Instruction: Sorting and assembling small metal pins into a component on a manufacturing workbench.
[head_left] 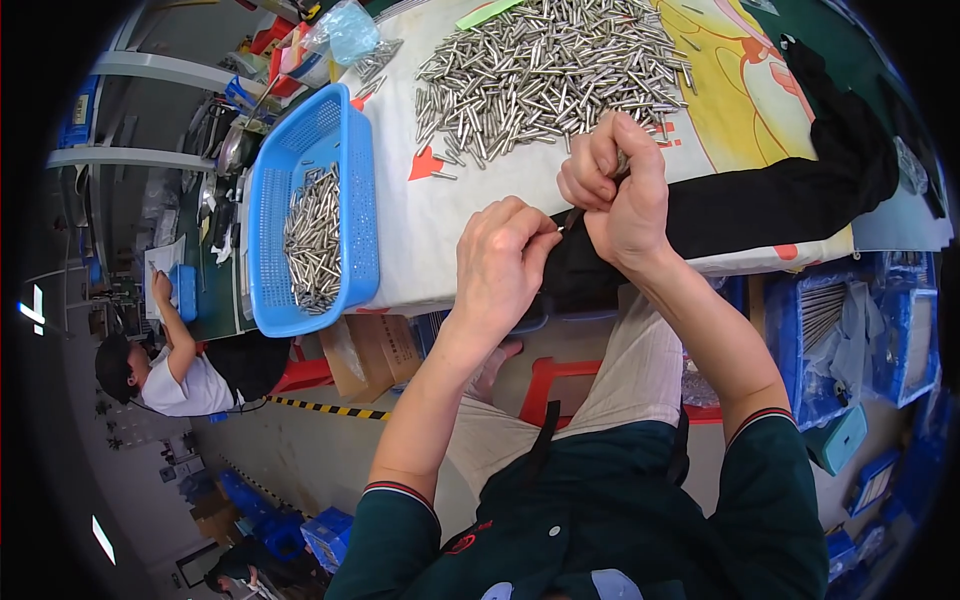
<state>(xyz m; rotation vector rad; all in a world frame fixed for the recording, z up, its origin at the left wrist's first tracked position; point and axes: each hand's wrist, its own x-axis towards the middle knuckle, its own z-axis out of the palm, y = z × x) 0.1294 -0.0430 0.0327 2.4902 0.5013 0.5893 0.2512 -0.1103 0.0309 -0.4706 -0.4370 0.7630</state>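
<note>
Metal pins (550, 75), slim, smooth and shiny, lie in a loose heap on the far side of the cloth-covered worktop (408, 215); more fill part of a perforated blue plastic basket (362, 200) at left. The left hand (503, 250) pinches a small bright piece (562, 229), mostly hidden; the right hand (625, 195) is curled around a dark piece (573, 217) beside soft black fabric (745, 207). A red emblem (463, 543) on the dark green shirt (620, 510) is too small to read. At far left is a person in a white top (180, 385); black-and-yellow tape (345, 410) stripes the grey floor (345, 455).
</note>
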